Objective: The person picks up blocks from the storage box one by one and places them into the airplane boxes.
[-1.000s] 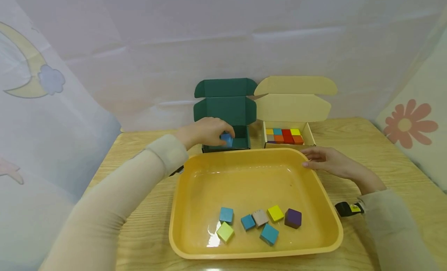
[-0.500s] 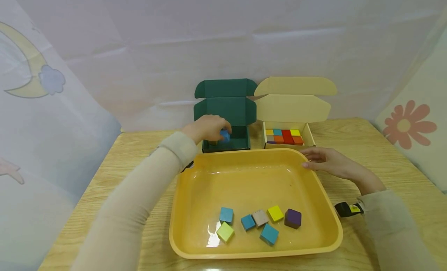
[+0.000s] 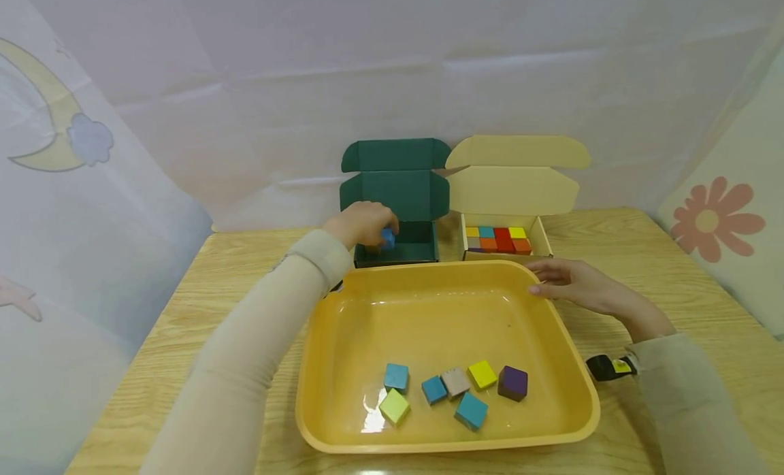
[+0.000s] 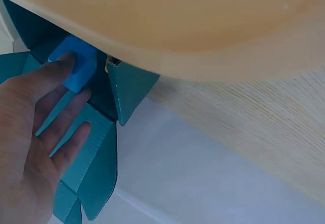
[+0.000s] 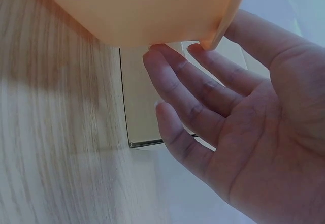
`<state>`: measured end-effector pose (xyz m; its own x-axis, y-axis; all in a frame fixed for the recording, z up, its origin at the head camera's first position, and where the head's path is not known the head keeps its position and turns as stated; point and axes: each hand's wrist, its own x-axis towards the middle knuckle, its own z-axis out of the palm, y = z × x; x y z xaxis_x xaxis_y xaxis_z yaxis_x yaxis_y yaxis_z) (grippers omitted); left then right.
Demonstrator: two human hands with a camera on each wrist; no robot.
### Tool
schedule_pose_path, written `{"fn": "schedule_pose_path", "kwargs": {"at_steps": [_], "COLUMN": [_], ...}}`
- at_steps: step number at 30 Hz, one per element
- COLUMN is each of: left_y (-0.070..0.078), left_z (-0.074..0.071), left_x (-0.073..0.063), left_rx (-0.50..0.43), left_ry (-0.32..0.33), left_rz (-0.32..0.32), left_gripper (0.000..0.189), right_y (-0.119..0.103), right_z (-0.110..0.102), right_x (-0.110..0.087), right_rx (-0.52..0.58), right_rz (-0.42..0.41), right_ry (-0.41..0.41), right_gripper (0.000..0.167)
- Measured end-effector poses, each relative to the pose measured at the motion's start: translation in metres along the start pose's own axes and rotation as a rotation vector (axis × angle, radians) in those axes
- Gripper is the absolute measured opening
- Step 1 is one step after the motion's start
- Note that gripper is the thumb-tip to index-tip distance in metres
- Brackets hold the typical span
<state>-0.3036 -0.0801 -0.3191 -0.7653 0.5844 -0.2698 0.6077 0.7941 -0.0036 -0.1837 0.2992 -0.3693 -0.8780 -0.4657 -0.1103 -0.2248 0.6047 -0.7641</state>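
Head view: left hand (image 3: 363, 223), upper centre, at the left of the green box (image 3: 422, 250), pinching one blue block (image 3: 388, 239) inside its walls; cream box (image 3: 542, 238), right of it, lid raised, holding coloured blocks (image 3: 504, 239); yellow tray (image 3: 429, 318), lower centre, with seven loose blocks (image 3: 471, 411) towards its lower edge; right hand (image 3: 572, 284), right of centre, at the tray's upper-right corner.

Left wrist view: blue block, upper left, under the thumb, at the green box's opening; other fingers spread.

Right wrist view: thumb at the tray rim, upper right; fingers loosely bent and apart beneath; whether they pinch the rim, cannot tell.
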Motion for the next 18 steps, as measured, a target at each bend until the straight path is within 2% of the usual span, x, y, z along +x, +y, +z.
{"fn": "schedule_pose_path", "kwargs": {"at_steps": [14,18], "left_y": [0.0022,0.0013], "left_z": [0.0,0.0018], "left_x": [0.0041,0.0064], "left_rx": [0.039,0.086], "left_ry": [0.006,0.003], "left_rz": [0.013,0.019], "left_gripper": [0.035,0.034], "right_y": [-0.0005,-0.0003], "right_z": [-0.0004,-0.0001], "right_x": [-0.0008,0.0001], "right_rx": [-0.003,0.007], "right_rz": [0.008,-0.003], "right_ry": [0.006,0.004], "right_gripper": [0.05,0.048]}}
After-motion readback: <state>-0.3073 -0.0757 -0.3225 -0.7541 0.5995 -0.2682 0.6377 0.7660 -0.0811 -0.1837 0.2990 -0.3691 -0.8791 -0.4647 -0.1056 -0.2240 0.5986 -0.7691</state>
